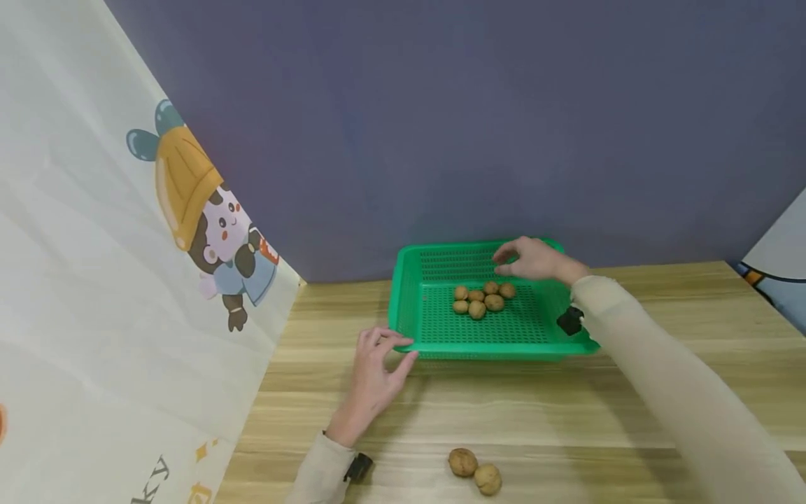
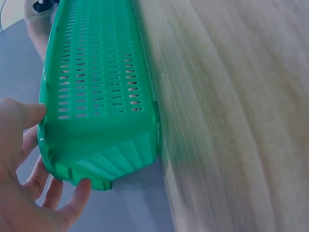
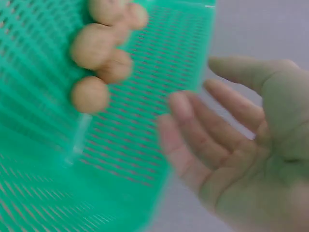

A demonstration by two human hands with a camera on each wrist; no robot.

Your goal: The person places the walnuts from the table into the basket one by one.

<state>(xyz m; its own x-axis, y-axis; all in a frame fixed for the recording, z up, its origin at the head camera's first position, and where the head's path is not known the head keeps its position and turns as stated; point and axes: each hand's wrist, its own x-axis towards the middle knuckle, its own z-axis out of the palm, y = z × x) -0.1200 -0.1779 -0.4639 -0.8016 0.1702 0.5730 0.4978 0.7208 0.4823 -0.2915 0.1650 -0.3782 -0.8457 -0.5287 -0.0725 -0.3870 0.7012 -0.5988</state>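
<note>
A green plastic basket (image 1: 497, 348) with slotted walls sits on the wooden table against the back panel. Several walnuts (image 1: 477, 309) are clustered on its floor. My left hand (image 1: 371, 378) holds the near left corner, thumb at the outer side of the rim and fingers around the corner; the left wrist view shows the fingertips (image 2: 81, 187) spread along the edge. Over the far right part of the basket is my right hand (image 1: 535, 260), with nothing in its grasp. Its loosely bent fingers (image 3: 181, 106) are apart from the walnuts in the blurred right wrist view.
Two walnuts (image 1: 463, 463) lie side by side on the table (image 1: 535, 420), in front of the basket. A dark grey-blue panel (image 1: 441, 126) rises behind it. On the left stands a white sheet (image 1: 82, 231) printed with a cartoon figure.
</note>
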